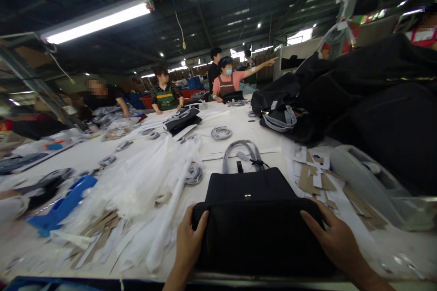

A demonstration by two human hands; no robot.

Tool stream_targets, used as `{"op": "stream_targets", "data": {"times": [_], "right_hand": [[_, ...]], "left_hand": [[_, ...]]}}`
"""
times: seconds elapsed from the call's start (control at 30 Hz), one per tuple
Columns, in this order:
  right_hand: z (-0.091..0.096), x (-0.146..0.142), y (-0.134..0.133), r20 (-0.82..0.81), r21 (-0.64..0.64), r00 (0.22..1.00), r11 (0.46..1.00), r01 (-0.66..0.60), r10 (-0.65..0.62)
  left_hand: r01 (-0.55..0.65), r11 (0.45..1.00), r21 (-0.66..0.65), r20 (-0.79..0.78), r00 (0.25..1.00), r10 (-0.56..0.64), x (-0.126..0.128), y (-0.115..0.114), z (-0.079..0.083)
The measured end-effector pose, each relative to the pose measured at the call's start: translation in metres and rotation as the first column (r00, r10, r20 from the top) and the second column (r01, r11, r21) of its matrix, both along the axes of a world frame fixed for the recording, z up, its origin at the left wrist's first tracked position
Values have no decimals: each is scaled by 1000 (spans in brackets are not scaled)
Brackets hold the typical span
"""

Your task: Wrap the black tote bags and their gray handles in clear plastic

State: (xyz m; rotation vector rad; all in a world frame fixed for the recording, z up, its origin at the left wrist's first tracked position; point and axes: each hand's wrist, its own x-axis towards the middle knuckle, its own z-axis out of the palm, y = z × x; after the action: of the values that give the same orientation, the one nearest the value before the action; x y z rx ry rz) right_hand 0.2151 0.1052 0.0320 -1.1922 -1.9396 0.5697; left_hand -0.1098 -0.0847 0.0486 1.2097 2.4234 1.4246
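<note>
A black handbag [254, 218] with grey handles [242, 152] lies flat on the white table [239, 122] right in front of me. My left hand [189, 243] clasps its lower left corner, thumb on top and fingers curled round the edge. Along the bag's right edge rests my right hand [332, 236], fingers spread and pressing on the fabric. A small metal clasp [247, 196] shows on the bag's fold.
Clear plastic sleeves [150, 182] and cardboard strips [316, 177] lie beside the bag. A heap of black bags [368, 95] fills the right. A blue tool [63, 207] sits at left. Grey coiled straps [221, 133] dot the table. Several people stand at the far end.
</note>
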Motion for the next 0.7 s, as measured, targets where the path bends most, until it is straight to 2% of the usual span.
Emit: {"op": "stream_targets", "data": {"times": [0.07,0.13,0.23,0.3,0.37,0.43,0.47,0.53,0.6,0.7], "right_hand": [[-2,7,-4,-28,70,1000,998,-5,7],[-2,11,-5,-31,106,999,994,-19,22],[-2,13,-4,-1,90,1000,996,-28,28],[-2,12,-3,4,81,1000,996,-27,27],[-3,11,-2,-7,90,1000,996,-26,27],[-4,10,-3,-19,113,1000,993,-22,25],[-4,10,-3,-25,127,999,992,-18,21],[-4,9,-4,-32,146,999,989,-7,12],[-3,9,-4,-32,160,999,987,-6,12],[-4,9,-4,-26,200,999,979,-27,33]], "left_hand": [[-7,997,76,-44,999,10,2,-10,0],[9,995,98,-62,998,-3,3,-18,8],[88,996,15,-9,996,-88,2,-16,40],[154,988,-24,18,988,-153,1,0,69],[267,962,-49,-21,963,-269,-1,30,96],[434,884,-174,-49,893,-448,-4,72,112],[476,833,-280,-32,863,-504,-6,95,115],[490,791,-366,6,851,-525,-11,141,111],[467,770,-435,51,867,-496,-15,181,99],[479,718,-506,169,870,-462,-18,224,75]]}}
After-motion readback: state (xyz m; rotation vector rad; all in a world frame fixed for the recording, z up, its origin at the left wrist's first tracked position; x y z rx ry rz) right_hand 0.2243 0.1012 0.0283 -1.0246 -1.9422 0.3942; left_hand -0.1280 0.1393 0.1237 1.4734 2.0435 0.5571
